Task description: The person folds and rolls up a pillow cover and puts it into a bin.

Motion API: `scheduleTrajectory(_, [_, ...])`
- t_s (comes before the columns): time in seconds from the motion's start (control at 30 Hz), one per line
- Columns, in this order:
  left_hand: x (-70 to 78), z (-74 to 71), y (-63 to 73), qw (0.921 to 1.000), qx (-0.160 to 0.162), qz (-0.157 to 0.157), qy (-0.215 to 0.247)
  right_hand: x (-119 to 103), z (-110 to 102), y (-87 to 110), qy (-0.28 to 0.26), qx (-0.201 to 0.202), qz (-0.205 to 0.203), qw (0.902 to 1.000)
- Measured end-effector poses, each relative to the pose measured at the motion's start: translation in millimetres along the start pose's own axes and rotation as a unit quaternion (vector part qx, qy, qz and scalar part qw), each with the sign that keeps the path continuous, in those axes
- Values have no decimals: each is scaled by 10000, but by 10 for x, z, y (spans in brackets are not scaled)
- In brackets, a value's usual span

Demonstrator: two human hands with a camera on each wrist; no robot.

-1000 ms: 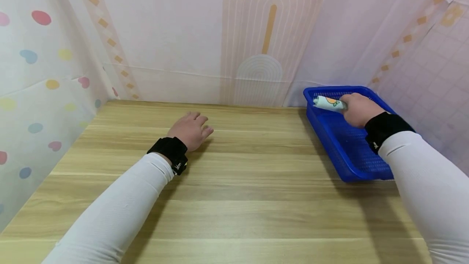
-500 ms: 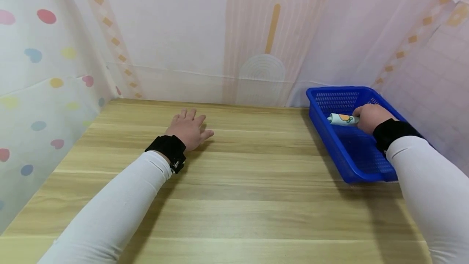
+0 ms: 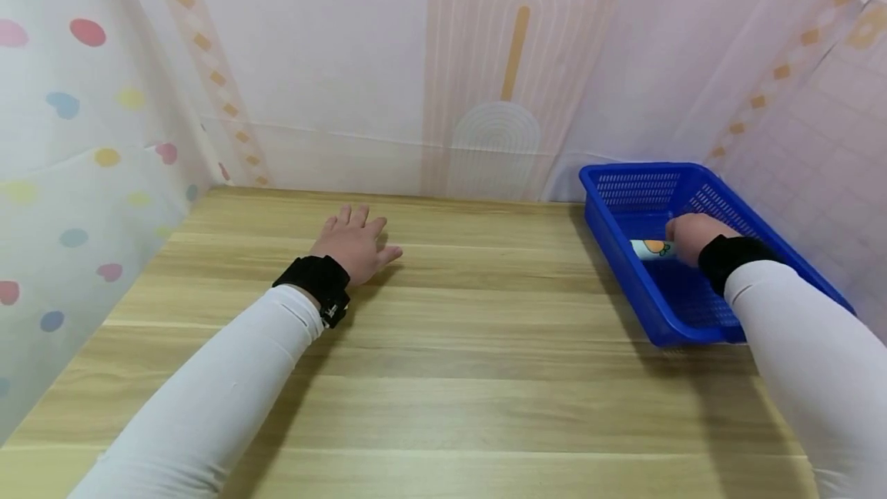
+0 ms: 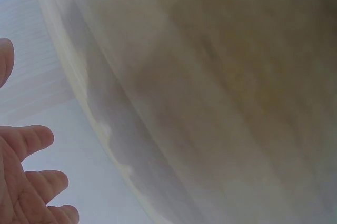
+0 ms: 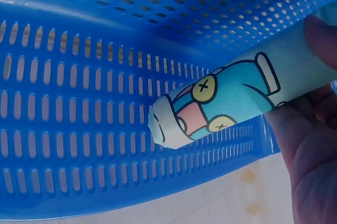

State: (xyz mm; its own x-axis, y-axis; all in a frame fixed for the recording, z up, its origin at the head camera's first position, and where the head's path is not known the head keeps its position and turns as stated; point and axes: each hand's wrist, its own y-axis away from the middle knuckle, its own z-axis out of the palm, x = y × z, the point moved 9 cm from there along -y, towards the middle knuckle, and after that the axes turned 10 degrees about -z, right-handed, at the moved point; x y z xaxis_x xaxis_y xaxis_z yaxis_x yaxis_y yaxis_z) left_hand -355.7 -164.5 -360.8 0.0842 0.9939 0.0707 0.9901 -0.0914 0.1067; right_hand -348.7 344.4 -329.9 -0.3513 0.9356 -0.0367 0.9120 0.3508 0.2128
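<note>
My right hand grips a pale mint fabric roll with a carrot print, low inside a blue plastic basket at the right. In the right wrist view, the roll shows a cartoon figure with yellow buttons; thumb and fingers close round its far end, and its free end points at the slotted basket wall. Whether it touches the basket floor, I cannot tell. At the left, my left hand holds nothing, palm down over the table with fingers spread. The left wrist view catches part of that hand.
A light wood-grain table lies under both arms. Behind it hangs a pale printed cloth, with a dotted cloth on the left side. The basket stands against the back and right cloths.
My right hand has lowered the fabric roll deeper into the basket, from above its far left rim to near the floor. The left hand has spread its fingers and hardly shifted.
</note>
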Motion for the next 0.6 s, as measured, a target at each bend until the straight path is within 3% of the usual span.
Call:
scheduleTrajectory(0.2, [-9, 11, 9, 10000, -39, -29, -2, -49, 76, -11, 34, -96, -99, 9999])
scheduleTrajectory(0.47, [-20, 12, 11, 9999, -86, -84, 30, -56, 156, -17, -33, -343, 58, 9994])
scheduleTrajectory(0.6, [-27, 26, 7, 9999, -105, -93, -8, -100, 182, -30, 38, -446, -139, 9989])
